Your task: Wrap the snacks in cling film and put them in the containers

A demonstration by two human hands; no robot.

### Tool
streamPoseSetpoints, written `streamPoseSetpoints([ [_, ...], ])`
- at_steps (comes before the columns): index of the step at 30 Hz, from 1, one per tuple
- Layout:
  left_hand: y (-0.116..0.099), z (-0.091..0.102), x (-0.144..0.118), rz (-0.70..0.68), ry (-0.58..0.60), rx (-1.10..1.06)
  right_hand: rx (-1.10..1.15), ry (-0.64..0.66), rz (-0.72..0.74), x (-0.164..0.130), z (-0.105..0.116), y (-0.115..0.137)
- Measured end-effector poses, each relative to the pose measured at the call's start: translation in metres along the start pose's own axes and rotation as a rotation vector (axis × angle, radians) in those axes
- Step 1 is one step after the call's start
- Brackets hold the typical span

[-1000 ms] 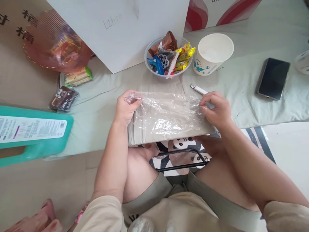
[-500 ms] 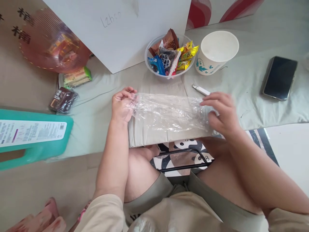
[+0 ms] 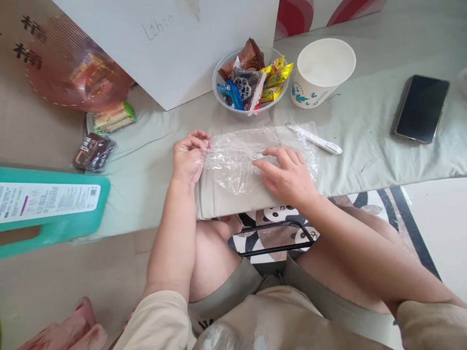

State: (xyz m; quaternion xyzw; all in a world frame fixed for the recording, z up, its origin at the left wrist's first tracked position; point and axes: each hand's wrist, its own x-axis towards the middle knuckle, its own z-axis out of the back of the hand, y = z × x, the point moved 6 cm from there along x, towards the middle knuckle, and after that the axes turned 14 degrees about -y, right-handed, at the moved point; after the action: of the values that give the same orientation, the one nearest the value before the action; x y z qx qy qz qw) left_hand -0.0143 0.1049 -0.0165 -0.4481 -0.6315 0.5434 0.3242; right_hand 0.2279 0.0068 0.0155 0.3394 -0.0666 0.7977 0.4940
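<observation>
A crinkled clear plastic bag (image 3: 233, 167) lies stretched over the edge of the cloth-covered surface. My left hand (image 3: 188, 155) pinches its left end between thumb and fingers. Over the middle of the bag, my right hand (image 3: 288, 177) rests with fingers spread, its fingertips at the film. Beneath or beside the bag's far right part is a slim white pen-like cutter (image 3: 315, 138). Beyond the bag stands a clear round bowl (image 3: 251, 112) with several wrapped snacks, and right of it a white paper cup (image 3: 321, 78) with teal leaves.
A black phone (image 3: 421, 109) lies at the right. On the left are a teal jug (image 3: 83, 218), a brown snack packet (image 3: 94, 151), a green-edged packet (image 3: 115, 117) and a ribbed reddish dish (image 3: 73, 68). A white box (image 3: 175, 53) stands behind.
My right hand has moved left from the bag's right end to its middle, and the cutter is now in full view. The bag's right part has spread out flatter. My left hand keeps its hold.
</observation>
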Motion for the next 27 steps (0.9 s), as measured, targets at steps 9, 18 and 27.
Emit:
streamPoseSetpoints([
  [9, 0.002, 0.009, 0.007, 0.028, -0.016, 0.015, -0.038, 0.005, -0.062, -0.006, -0.013, -0.014],
  [18, -0.005, 0.013, 0.001, 0.187, 0.073, 0.053, 0.091, 0.006, 0.039, -0.006, 0.001, 0.000],
  [27, -0.003, 0.004, -0.009, 0.157, 0.107, 0.158, -0.058, 0.007, -0.014, -0.008, -0.007, 0.002],
])
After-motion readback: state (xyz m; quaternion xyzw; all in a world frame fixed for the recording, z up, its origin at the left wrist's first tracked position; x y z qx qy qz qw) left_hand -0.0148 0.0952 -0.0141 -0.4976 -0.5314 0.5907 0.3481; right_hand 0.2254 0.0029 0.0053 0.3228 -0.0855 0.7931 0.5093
